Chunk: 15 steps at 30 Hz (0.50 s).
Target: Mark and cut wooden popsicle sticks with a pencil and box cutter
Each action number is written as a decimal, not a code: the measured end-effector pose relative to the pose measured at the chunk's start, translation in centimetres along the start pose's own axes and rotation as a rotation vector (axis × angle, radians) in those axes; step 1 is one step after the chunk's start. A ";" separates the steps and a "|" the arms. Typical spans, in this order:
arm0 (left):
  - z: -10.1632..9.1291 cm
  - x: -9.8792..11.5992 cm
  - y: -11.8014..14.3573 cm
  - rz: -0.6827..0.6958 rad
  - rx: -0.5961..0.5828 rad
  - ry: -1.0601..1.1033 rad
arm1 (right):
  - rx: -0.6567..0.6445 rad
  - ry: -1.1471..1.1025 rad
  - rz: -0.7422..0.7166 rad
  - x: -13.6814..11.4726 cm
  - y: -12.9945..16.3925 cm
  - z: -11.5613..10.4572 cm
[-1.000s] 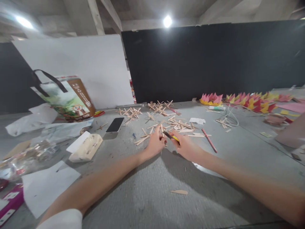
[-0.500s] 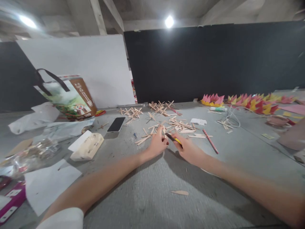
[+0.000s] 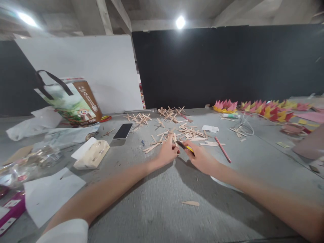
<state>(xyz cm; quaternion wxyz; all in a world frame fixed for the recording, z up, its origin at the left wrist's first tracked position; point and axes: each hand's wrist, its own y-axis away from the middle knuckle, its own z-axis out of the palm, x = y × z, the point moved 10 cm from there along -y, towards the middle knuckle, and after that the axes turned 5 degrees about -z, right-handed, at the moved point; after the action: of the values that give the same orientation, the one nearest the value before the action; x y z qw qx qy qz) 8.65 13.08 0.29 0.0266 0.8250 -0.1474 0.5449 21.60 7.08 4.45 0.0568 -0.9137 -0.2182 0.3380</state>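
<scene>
Your right hand [image 3: 201, 158] is closed around a yellow-and-black cutter [image 3: 185, 147], its long axis running up and to the left, tip aimed at the stick your left hand [image 3: 167, 152] pinches upright-tilted between thumb and fingers. That craft stick [image 3: 174, 138] sits just past your left fingertips, touching them, so the left hand is the nearer one and the blade tip meets it from the right. Beyond both hands lies the pile of loose sticks [image 3: 188, 132] on the grey table [image 3: 157, 199]; a red pencil [image 3: 222, 149] lies to the right, a phone [image 3: 123, 131] well to the left.
</scene>
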 end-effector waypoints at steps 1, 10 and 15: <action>0.0 0.0 0.0 -0.004 0.002 0.003 | -0.011 0.004 -0.001 -0.2 0.0 -0.1; -0.2 1.2 0.6 0.028 -0.001 0.114 | 0.001 0.045 -0.015 -1.2 -0.6 -1.8; -0.1 1.5 0.6 0.021 -0.011 0.070 | 0.000 0.055 -0.040 -1.0 -0.2 -1.6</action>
<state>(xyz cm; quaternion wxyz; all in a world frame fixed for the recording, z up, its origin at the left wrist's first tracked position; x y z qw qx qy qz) 8.89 12.23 1.63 0.0305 0.8038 -0.1582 0.5727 21.89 6.92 6.29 0.0693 -0.9181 -0.2348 0.3116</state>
